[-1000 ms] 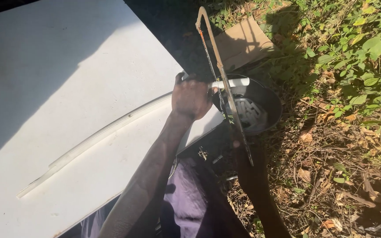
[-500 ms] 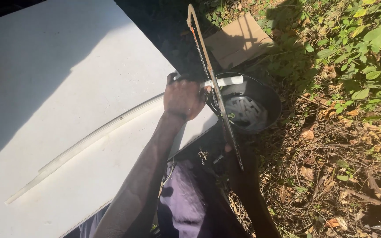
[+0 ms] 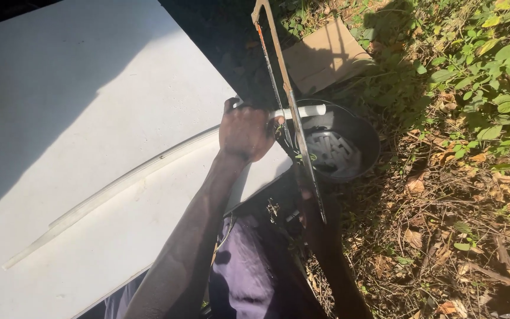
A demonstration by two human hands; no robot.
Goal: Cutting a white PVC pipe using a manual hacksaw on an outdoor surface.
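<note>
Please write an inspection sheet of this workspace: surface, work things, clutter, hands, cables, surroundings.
Surface: white board, partly in shade.
Work things: long white pipe lies on the board, its end past the edge over a black bowl with cut white pieces inside; hacksaw set across the pipe.
Clutter: cardboard on the ground.
Hands: left hand grips the pipe; right hand, in shadow, on the hacksaw handle.
Cables: nothing seen.
Surroundings: green plants, dry leaves.

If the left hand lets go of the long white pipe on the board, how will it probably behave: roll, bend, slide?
The white pipe is round and lies on a smooth white board, so it would probably roll or slide. It is long and thin and shows a slight curve, so it likely flexes. Its end overhangs the black bucket; the left hand grips it there.
</note>
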